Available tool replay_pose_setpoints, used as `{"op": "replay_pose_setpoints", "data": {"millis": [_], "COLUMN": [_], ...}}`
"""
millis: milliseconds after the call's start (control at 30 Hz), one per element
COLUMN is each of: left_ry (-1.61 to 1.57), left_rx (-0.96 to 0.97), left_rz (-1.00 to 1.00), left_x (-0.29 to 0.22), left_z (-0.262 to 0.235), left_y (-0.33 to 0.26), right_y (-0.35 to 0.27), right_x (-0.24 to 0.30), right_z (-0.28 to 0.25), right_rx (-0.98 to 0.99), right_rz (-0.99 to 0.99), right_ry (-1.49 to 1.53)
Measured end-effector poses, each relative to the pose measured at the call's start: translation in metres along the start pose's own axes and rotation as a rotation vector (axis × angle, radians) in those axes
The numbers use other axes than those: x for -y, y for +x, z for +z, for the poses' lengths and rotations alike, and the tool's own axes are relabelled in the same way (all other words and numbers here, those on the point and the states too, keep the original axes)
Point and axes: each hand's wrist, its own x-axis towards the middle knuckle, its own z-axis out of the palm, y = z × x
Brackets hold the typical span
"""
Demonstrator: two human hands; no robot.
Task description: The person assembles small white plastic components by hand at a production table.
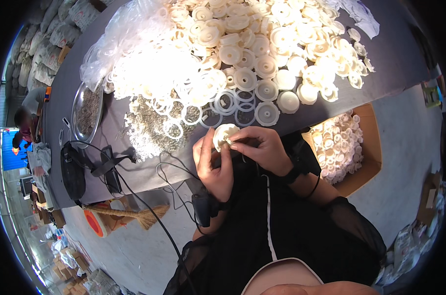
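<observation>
Both hands pinch cream disc; left hand beneath; right hand fingertips on rim; table ahead.

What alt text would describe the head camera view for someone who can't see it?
Both hands, left hand and right hand, hold one cream plastic disc at a grey table heaped with similar discs and white rings.

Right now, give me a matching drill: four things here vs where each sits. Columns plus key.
1. cream plastic disc
2. metal bowl
3. cardboard box
4. straw broom

A. on the floor under the table's edge
B. on the table, far left
C. pinched between left hand and right hand
D. beside the table, full of cream parts

Pairs: 1-C, 2-B, 3-D, 4-A
</observation>
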Motion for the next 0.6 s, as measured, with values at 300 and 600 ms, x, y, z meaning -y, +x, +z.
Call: {"op": "replay_pose_setpoints", "data": {"millis": [300,600], "left_ry": [0.054,0.029], "left_rx": [0.04,0.053], "left_rz": [0.046,0.029], "left_x": [0.0,-0.007], "left_z": [-0.003,-0.005], "left_y": [-0.001,-0.003], "right_y": [-0.003,0.004], "right_x": [-0.001,-0.002], "right_z": [-0.008,-0.012], "right_rx": [-0.025,0.149], "right_rz": [-0.085,0.031], "right_ry": [-0.353,0.021]}}
